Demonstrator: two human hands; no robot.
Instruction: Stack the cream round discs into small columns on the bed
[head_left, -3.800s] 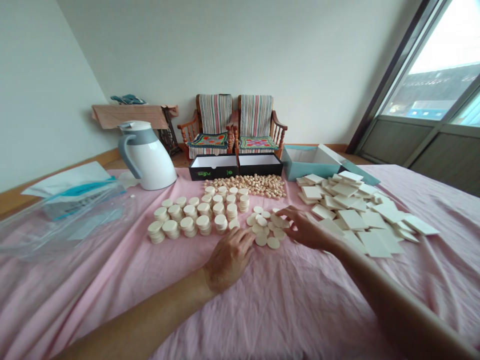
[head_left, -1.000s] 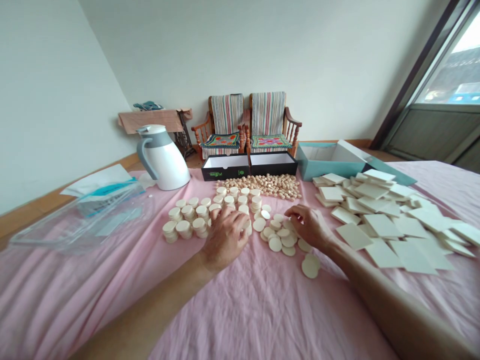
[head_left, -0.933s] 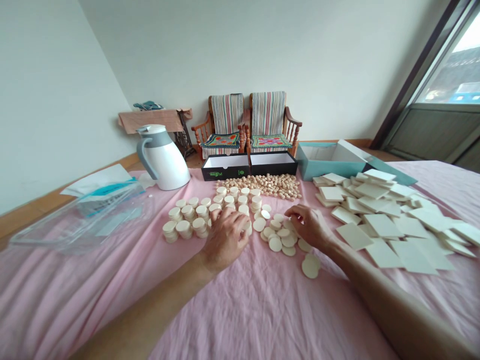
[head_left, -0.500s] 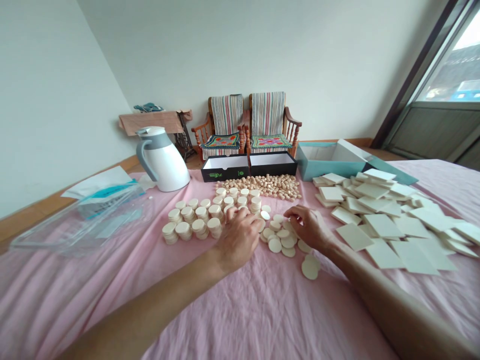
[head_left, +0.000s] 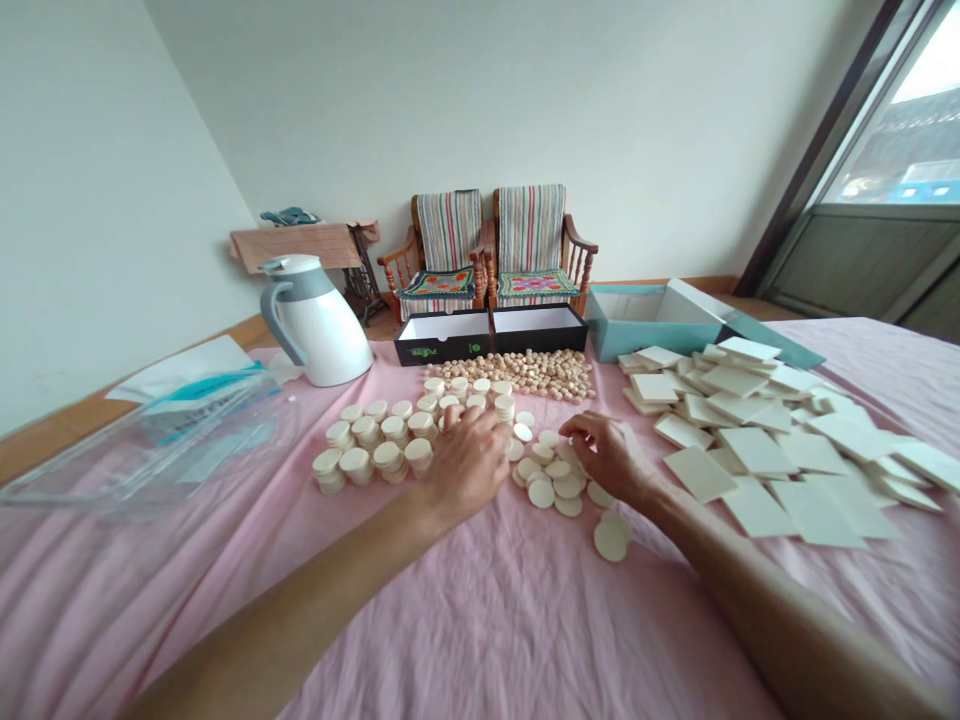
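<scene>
My left hand (head_left: 471,465) is bent over the right end of the rows of stacked round wooden discs (head_left: 388,458). Its fingers are curled down, and whatever they hold is hidden behind the knuckles. My right hand (head_left: 609,455) hovers at the right edge of a loose heap of the same pale discs (head_left: 568,485), fingers bent and close together. I cannot make out whether a disc is pinched there. A few discs (head_left: 610,540) lie apart, nearer to me, below the right wrist.
Small wooden pieces (head_left: 536,373) are spread before two black boxes (head_left: 444,338). Square wooden tiles (head_left: 757,450) are heaped at right, beside a teal box (head_left: 652,340). At left stand a white jug (head_left: 326,335) and a clear plastic case (head_left: 150,450). Pink cloth (head_left: 480,620) covers the surface.
The whole view has shifted slightly, so everything sits a little further left. The fingers of my left hand have moved slightly over the stacks; my right hand stays by the heap.
</scene>
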